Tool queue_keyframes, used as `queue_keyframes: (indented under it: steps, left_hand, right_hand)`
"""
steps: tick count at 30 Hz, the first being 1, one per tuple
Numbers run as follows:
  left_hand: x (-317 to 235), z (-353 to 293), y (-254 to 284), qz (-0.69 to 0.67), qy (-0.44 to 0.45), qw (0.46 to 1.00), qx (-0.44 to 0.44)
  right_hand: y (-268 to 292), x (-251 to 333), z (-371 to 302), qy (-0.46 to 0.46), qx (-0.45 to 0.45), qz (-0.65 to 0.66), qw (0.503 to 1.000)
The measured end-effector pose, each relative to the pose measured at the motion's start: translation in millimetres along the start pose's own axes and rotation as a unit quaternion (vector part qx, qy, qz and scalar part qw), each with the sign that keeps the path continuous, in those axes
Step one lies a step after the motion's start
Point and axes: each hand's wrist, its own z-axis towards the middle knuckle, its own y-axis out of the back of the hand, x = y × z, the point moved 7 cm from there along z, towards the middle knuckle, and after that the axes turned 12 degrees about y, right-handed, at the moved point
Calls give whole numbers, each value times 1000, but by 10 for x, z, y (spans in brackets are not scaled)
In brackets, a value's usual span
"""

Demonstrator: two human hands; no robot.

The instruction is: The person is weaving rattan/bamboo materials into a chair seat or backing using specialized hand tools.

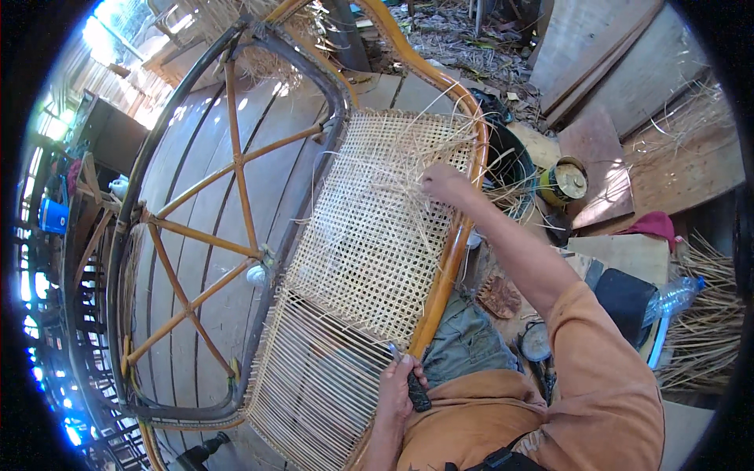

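A rattan chair frame (pixel 444 290) lies across my lap, with a woven cane panel (pixel 361 228) fixed inside it. In the lower part of the panel, parallel cane strands (pixel 314 369) run one way without the open mesh weave. My left hand (pixel 397 385), at the near end of the weave, is closed round a black-handled tool (pixel 418 392) with a narrow metal tip pointing up. Over the upper right of the panel, my right hand (pixel 446 185) has its fingers closed on loose cane strands (pixel 400 179); their tips are partly hidden. Loose ends spread over the frame's right edge.
Dark curved chair frame with crossed rattan poles (pixel 236 165) stands at left on wooden boards (pixel 196 259). At right are a yellow-and-black tin (pixel 564 182), a plastic bottle (pixel 677 298), wooden panels (pixel 620 71) and a bundle of cane (pixel 711 314). A blue container (pixel 53 216) is far left.
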Motion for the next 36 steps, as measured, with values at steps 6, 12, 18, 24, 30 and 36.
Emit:
queue_keyframes:
  steps: [6, 12, 18, 24, 30, 36]
  left_hand:
    - [-25, 2, 64, -19, 2, 1000, 8]
    - [-14, 18, 61, -28, 4, 999, 23]
    - [-21, 32, 38, -15, -1, 1000, 28]
    - [-35, 17, -29, 5, -5, 999, 33]
    - [-26, -39, -17, -3, 9, 999, 31]
    - [-283, -27, -122, 85, -30, 996, 18]
  right_hand:
    - [553, -87, -293, -133, 78, 152, 976]
    - [758, -236, -593, -129, 12, 214, 968]
    - [637, -62, -732, -93, 121, 141, 978]
    - [1097, 426, -458, 78, -150, -62, 984]
    - [544, 1217, -658, 127, 135, -210, 960]
    - [346, 1793, -1389, 198, -1, -50, 979]
